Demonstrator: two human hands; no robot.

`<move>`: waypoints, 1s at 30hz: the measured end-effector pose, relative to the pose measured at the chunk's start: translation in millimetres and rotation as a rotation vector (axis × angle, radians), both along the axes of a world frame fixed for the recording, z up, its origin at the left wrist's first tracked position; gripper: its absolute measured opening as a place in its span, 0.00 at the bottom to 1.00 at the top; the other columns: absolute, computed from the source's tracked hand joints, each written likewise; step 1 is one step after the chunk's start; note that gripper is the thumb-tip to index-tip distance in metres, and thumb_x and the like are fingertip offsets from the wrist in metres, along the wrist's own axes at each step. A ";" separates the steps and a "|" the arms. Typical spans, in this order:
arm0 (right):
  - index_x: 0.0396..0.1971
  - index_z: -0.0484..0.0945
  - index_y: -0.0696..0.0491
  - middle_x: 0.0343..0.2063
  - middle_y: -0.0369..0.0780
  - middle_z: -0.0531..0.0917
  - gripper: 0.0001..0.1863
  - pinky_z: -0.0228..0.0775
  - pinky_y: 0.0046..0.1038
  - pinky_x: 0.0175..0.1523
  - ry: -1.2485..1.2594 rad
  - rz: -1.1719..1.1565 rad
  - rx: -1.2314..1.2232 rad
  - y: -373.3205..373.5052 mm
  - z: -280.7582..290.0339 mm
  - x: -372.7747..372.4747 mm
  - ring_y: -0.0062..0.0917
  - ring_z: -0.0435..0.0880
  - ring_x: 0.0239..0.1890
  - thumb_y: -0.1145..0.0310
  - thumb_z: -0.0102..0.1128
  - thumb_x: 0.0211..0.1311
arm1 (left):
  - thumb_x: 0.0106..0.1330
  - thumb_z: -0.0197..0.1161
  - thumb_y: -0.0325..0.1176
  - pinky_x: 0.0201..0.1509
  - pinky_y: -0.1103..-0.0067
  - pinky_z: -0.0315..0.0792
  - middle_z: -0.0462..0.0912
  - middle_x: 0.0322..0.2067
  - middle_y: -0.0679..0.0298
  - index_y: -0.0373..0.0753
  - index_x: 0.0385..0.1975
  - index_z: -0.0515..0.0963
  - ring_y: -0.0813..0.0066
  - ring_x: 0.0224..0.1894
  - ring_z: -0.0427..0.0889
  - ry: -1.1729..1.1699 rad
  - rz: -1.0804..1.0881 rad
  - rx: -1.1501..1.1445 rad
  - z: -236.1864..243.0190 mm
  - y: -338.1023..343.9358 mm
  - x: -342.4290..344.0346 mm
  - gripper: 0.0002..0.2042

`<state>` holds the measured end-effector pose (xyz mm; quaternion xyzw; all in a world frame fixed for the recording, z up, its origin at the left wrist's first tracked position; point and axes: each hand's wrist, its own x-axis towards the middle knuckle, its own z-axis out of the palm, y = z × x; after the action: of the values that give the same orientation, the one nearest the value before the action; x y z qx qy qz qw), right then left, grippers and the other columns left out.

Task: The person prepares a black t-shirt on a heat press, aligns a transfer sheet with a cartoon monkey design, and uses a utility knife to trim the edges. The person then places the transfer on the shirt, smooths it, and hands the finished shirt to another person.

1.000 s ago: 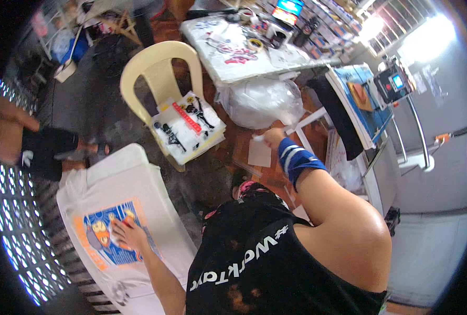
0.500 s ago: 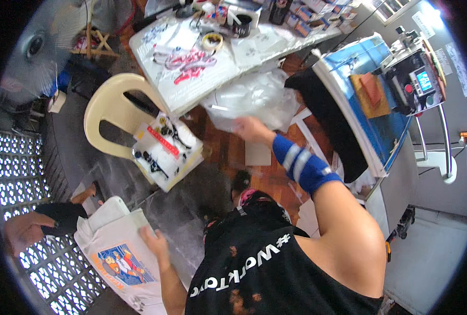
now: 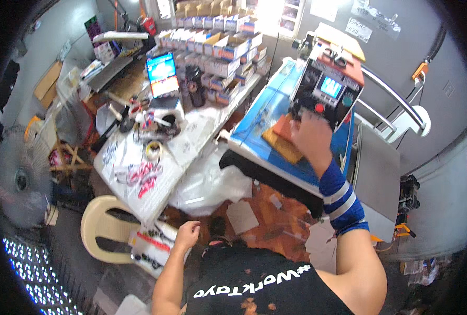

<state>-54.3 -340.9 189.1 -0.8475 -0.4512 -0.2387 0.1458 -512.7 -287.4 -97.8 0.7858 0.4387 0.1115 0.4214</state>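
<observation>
My right hand (image 3: 313, 137) reaches out over the blue-topped bench (image 3: 262, 110) at the right, its wrist in a blue band with pale stripes. It is at the edge of a reddish-brown block (image 3: 283, 127) lying on a yellow-brown pad (image 3: 282, 147). Just beyond the hand stands a black control unit (image 3: 321, 86) with a lit screen and a red button. My right fingers are partly hidden and blurred, so their grip does not show. My left hand (image 3: 188, 234) hovers low by the chair, fingers curled in, with nothing visible in it.
A white-covered table (image 3: 189, 139) bears a tape roll (image 3: 153, 150), a tablet (image 3: 161, 73) and red-white straps. Stacked small boxes (image 3: 212, 44) rise behind. Below it bulges a clear plastic bag (image 3: 210, 184). A cream chair (image 3: 99, 226) and a fan (image 3: 22, 178) stand left.
The view has swung up and right. My right hand has gone from the plastic bag to the block by the control unit. My left hand has left the printed white cloth.
</observation>
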 end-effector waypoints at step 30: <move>0.27 0.85 0.56 0.29 0.50 0.85 0.29 0.73 0.44 0.40 0.006 -0.690 0.161 -218.2 -11.7 90.8 0.48 0.84 0.34 0.43 0.54 0.69 | 0.74 0.59 0.49 0.43 0.78 0.76 0.86 0.43 0.64 0.38 0.56 0.79 0.77 0.38 0.82 -0.101 -0.357 -0.755 4.1 291.9 334.2 0.21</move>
<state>36.5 -559.1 177.4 -0.9365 -0.1175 -0.3061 0.1245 -178.6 4.6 -93.7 0.6335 0.2846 -0.0933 0.7134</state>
